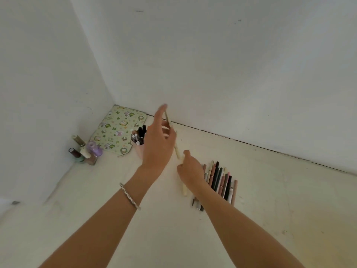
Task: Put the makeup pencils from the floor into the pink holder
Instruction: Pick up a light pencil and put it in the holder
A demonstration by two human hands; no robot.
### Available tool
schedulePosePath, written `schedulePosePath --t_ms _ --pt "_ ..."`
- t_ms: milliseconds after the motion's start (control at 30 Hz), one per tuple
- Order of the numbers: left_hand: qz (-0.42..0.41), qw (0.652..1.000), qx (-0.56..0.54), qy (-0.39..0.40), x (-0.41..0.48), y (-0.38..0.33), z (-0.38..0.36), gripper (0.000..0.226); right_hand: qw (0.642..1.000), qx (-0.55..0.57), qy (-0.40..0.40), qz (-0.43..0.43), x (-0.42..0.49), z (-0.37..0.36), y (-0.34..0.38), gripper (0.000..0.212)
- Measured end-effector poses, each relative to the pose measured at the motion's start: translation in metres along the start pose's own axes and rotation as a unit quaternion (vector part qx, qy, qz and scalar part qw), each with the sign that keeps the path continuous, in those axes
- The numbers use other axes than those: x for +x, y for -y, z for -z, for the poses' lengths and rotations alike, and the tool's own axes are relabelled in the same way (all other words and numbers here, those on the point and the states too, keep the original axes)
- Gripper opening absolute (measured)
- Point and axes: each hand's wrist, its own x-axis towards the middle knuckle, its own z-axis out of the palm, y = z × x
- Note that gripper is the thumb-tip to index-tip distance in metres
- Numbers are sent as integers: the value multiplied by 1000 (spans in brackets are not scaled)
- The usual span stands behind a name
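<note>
My left hand (160, 140) is raised above the floor and pinches a thin cream pencil (172, 136), which slants down to the right. Its lower tip ends just beside the thumb of my right hand (190, 171). That hand is curled low over the floor, at the left end of a row of several makeup pencils (220, 180). Another cream pencil (185, 190) pokes out from under it; whether the fingers grip it is hidden. The pink holder (140, 150), with several pencils standing in it, is partly covered by my left hand.
A green patterned pouch (116, 130) lies in the corner behind the holder. Several nail polish bottles (87, 149) stand to its left against the wall. White walls close off the left and far sides of the pale floor (270, 190).
</note>
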Motion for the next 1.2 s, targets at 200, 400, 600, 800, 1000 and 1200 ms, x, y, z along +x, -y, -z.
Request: schedulePosePath --t_ms 200,400,600,800,1000,1200 --pt "-29 976 -8 -216 45 15 63 58 949 219 -225 36 22 54 22 39" --pt "-25 983 27 -178 41 38 60 59 894 304 -306 119 33 89 61 38" --pt "-52 958 244 -140 24 67 57 19 875 337 -304 168 29 89 89 35" --pt "-36 963 174 -204 34 56 89 29 868 329 -293 227 26 74 123 34" --pt "-5 977 100 -190 31 45 96 30 891 289 -254 240 25 55 133 32" --pt "0 977 69 -202 26 43 95 26 892 264 -259 260 21 58 137 33"
